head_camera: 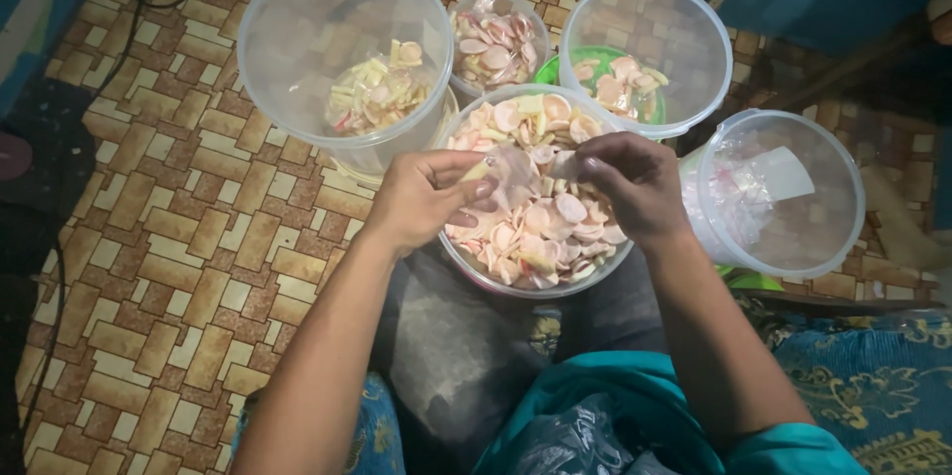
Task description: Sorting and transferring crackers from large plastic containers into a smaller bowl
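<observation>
A clear round plastic tub [466,262] stands on the floor between my knees, full of thin pink, cream and yellow cracker chips [545,227]. My left hand [421,199] and my right hand [635,182] meet above it. Together they pinch a pale, stuck-together chip [516,170], the left on its left edge, the right on its right edge. My forearms come in from the bottom of the view.
Around the tub stand other clear tubs: a big one with yellow and pink chips [297,108], a small one of pink chips [496,49], one over a green bowl [694,108], one holding a plastic bag [843,227]. The patterned floor [178,257] lies on the left, with a black cable [50,296].
</observation>
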